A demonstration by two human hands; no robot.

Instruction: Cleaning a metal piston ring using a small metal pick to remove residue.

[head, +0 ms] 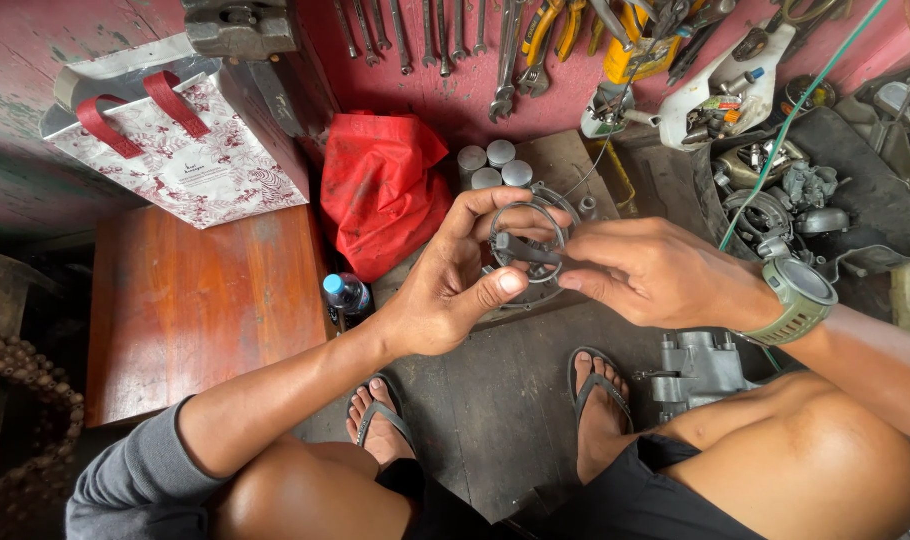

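A thin metal ring (528, 240) is held up in front of the body, above the floor and between the knees, seen from a head camera looking down. The left hand (453, 285) is closed on the ring's left edge, thumb in front and fingers curled behind. The right hand (655, 272) is pinched on a small dark part (531, 250) lying across the ring's middle. Judged from this hold, the work is best done with the ring kept steady by the left grip while the right grip makes only small, careful movements, so the thin ring is not bent. Behind the hands, a red cloth (380, 190), a patterned paper bag (185, 150) on a wooden table (190, 310) and hanging wrenches (425, 35) are seen.
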